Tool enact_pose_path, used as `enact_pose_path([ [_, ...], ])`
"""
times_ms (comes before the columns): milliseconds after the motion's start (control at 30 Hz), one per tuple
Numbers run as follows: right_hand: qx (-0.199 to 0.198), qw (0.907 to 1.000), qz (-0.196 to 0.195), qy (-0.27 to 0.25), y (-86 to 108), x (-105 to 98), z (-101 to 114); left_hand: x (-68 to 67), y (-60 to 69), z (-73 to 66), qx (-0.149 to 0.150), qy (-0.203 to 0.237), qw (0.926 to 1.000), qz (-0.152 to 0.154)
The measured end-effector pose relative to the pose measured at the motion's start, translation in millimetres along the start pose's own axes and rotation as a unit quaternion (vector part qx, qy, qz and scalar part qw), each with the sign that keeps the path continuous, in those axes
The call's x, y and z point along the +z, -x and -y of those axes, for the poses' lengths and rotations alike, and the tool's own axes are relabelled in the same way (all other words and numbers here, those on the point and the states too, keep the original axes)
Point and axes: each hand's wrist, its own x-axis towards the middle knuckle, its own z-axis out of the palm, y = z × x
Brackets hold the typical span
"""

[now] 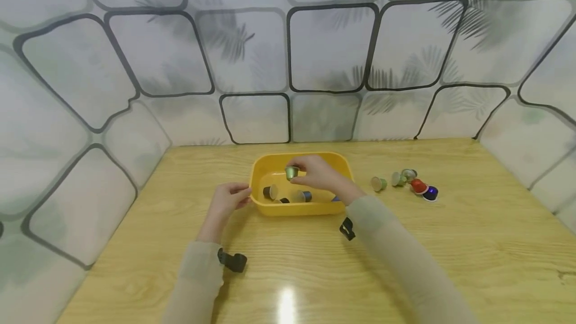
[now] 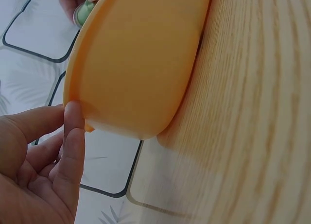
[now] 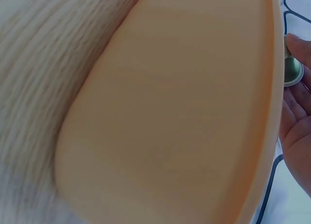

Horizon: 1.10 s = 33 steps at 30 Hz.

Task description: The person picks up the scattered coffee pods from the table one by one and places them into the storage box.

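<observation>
A yellow plastic tub stands on the wooden table, with several coffee capsules inside it. My left hand pinches the tub's left rim between thumb and fingers; the left wrist view shows this grip up close. Over the tub's opening, my right hand holds a green coffee capsule between thumb and fingers. The right wrist view shows that green capsule partly behind the tub's rim. Within the tub lie a dark capsule at the left and a blue one near the middle.
To the right of the tub, several capsules lie on the table: a pale green one, more green ones, a red one and a dark blue one. A patterned wall rises behind the table.
</observation>
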Motion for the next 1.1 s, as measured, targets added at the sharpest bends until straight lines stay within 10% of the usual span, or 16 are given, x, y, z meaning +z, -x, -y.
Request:
enact_pose_path([
  [1100, 0.051, 0.9968, 0.053, -0.03, -45.2, 23.6, -8.9, 0.4, 1.6, -2.3, 0.004, -0.009, 1.0, 0.001],
])
